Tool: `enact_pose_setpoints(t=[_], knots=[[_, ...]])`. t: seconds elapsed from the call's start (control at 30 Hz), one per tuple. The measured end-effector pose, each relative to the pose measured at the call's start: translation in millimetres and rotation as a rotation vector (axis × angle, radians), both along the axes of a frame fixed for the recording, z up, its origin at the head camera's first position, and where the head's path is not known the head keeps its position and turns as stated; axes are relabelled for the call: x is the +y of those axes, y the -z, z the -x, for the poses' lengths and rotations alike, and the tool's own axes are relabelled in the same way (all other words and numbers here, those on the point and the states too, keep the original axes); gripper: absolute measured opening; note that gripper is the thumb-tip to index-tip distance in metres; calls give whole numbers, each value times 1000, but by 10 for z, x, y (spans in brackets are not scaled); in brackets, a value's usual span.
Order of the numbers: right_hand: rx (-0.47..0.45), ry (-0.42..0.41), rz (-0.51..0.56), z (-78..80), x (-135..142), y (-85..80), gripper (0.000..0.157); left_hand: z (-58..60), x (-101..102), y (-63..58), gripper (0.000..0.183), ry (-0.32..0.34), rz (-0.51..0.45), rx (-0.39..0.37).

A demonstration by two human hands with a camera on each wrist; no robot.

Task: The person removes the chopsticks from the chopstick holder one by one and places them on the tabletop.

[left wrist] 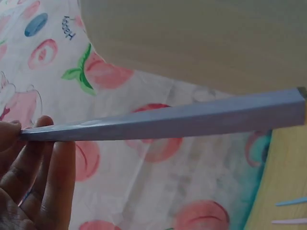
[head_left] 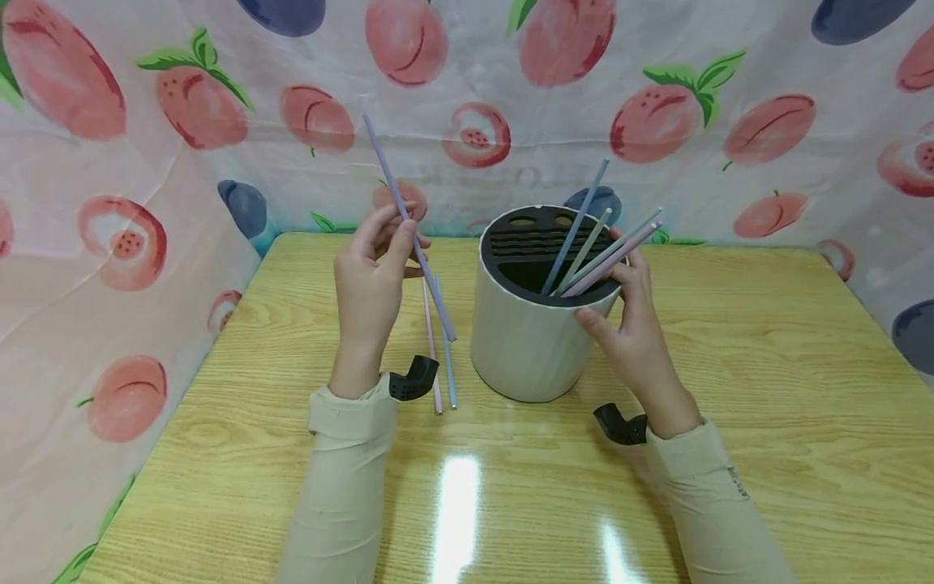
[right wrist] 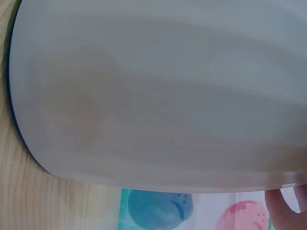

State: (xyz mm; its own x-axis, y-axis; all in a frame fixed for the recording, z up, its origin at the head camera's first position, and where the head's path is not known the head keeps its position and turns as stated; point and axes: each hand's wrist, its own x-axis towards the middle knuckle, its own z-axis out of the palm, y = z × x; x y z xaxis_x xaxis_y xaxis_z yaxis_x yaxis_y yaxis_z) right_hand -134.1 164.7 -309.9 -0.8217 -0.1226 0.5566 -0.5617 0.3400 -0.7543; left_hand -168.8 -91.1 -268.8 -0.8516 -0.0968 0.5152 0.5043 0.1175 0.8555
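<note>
My left hand (head_left: 372, 272) pinches a purple chopstick (head_left: 383, 166) between thumb and fingers, raised and slanting above the table left of a holder. Close up in the left wrist view, this purple chopstick (left wrist: 192, 117) has flat sides and a squared-off end. The round off-white holder (head_left: 529, 353) has a black slotted top. Several chopsticks lean to the right in its front opening, among them a blue chopstick (head_left: 575, 227). My right hand (head_left: 633, 320) grips the holder's right rim, thumb in front. The holder's wall (right wrist: 158, 96) fills most of the right wrist view.
Beneath my left hand, a pink chopstick (head_left: 430, 332) and a light blue chopstick (head_left: 448, 365) lie side by side on the wooden table (head_left: 766, 389). A fruit-patterned cloth (head_left: 554, 105) hangs behind the table and along its left side.
</note>
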Motion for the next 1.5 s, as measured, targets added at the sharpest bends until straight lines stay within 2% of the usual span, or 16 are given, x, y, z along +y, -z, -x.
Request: enact_pose_setpoints(t=[0.17,0.4,0.53,0.87,1.1,1.2,1.33,1.5], knots=[[-5,8,2,-9,-5,-5,56,123,-67,154,26,-20,32,-116],[4,5,6,-12,-7,1,57,416,-210,564,28,-67,103,-249],[7,0,10,-14,-14,4,56,506,-238,718,28,-76,159,-333],[5,-1,13,-22,-22,6,58,610,-268,1023,27,-97,262,-483],[0,12,-2,-26,-24,9,57,643,-293,1215,38,-106,308,-582],[-7,18,-4,-30,-27,6,56,654,-295,1283,45,-86,331,-635],[-12,21,-8,-37,-30,11,55,660,-281,1360,56,-25,387,-692],[2,16,-9,-33,-36,13,55,651,-233,1393,60,27,440,-699]])
